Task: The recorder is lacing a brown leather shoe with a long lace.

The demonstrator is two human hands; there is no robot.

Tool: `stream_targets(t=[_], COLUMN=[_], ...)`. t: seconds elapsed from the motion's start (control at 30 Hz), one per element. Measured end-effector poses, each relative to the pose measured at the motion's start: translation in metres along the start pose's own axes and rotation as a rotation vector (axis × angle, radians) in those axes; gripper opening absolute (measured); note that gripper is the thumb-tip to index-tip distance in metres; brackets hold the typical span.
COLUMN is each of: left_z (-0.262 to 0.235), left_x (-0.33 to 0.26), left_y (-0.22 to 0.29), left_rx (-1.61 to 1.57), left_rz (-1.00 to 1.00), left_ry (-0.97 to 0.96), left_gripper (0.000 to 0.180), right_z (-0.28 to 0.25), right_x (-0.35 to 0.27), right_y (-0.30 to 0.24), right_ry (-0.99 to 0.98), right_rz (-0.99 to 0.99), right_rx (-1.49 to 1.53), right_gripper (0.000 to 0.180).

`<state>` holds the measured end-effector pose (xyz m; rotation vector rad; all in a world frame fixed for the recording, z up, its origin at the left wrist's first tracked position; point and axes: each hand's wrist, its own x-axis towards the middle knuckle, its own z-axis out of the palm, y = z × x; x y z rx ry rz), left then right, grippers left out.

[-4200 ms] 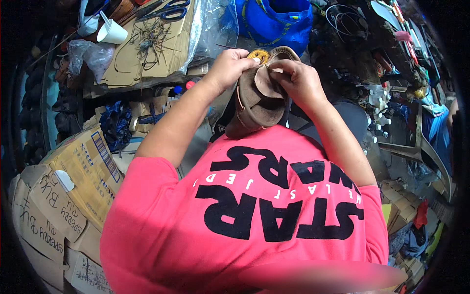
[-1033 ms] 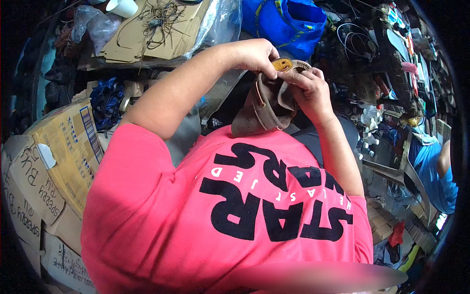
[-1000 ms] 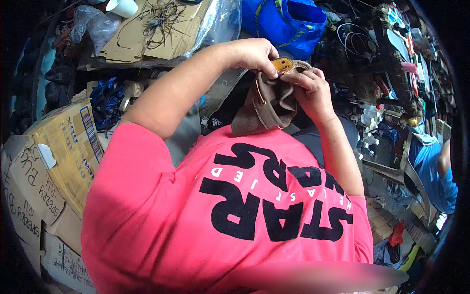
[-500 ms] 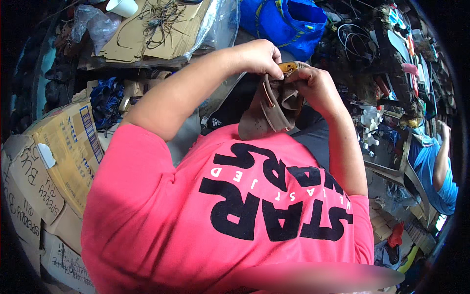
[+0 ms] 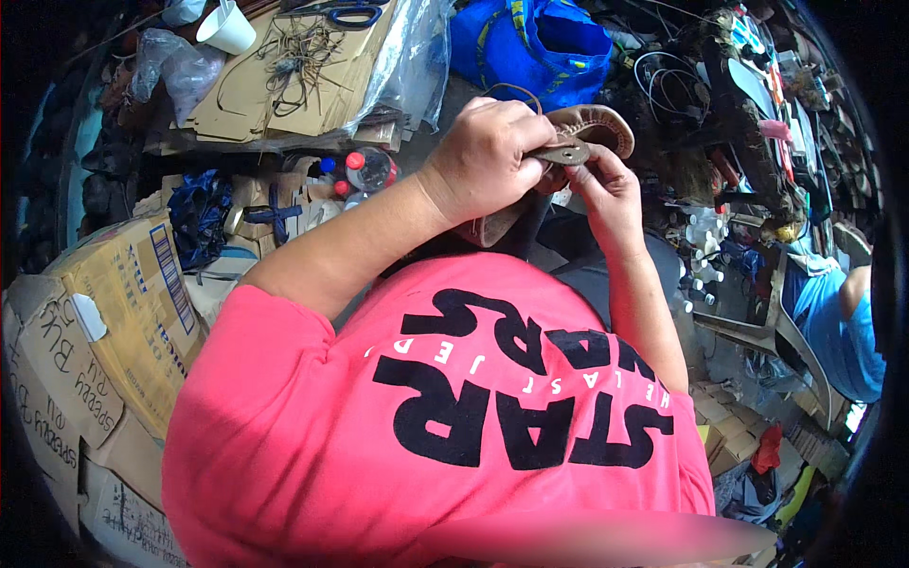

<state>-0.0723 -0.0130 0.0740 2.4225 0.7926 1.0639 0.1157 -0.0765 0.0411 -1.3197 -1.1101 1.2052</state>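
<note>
A brown leather shoe (image 5: 579,137) is held up in front of my chest by both hands. My left hand (image 5: 485,156) grips it from the left, fingers curled over its upper and a flat leather strap. My right hand (image 5: 604,189) pinches the shoe from below and to the right, fingertips at the strap. The shoe's open rim points up and right; its heel end shows below my left hand. My pink printed shirt (image 5: 445,417) fills the lower picture.
Cardboard sheets (image 5: 284,76) with cords, blue-handled scissors (image 5: 346,14) and a white paper cup (image 5: 227,28) lie at upper left. A blue bag (image 5: 540,43) sits above the hands. Cardboard boxes (image 5: 104,322) stack at left. Another person in blue (image 5: 838,312) is at the right.
I have turned the shoe over: its sole side faced me earlier, now the open rim points up. Both hands have risen and stayed on it. The view shifted slightly.
</note>
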Motion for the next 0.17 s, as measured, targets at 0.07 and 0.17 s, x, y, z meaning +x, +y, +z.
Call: stream_targets(t=[0.07,0.17], left_z=[0.004,0.011], left_x=[-0.004,-0.012], left_y=[0.004,0.008], left_rx=[-0.039,-0.154], left_rz=[-0.021,-0.137], left_ry=[0.024,0.028], left_gripper=[0.023,0.025], right_z=[-0.001,-0.005], right_x=[0.000,0.002], right_y=[0.005,0.014], right_ry=[-0.027,-0.057], right_rz=[-0.044,-0.019], right_rx=[0.098,0.109], right_gripper=[0.016,0.018])
